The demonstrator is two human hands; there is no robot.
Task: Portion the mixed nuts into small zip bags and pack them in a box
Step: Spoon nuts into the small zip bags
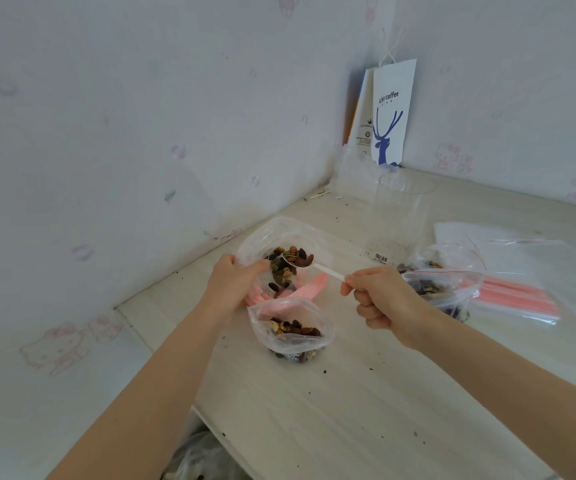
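Left hand grip pinches bag rim; right hand grip curled round spoon handle, bowl over bag.

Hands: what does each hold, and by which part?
Left hand grips the open nut bag by its rim; right hand pinches the plastic spoon by its handle end.

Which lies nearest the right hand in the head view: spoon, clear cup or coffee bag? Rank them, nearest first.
1. The spoon: pinched in the right hand itself.
2. The clear cup: on the table, just behind the hand.
3. The coffee bag: upright in the far corner.
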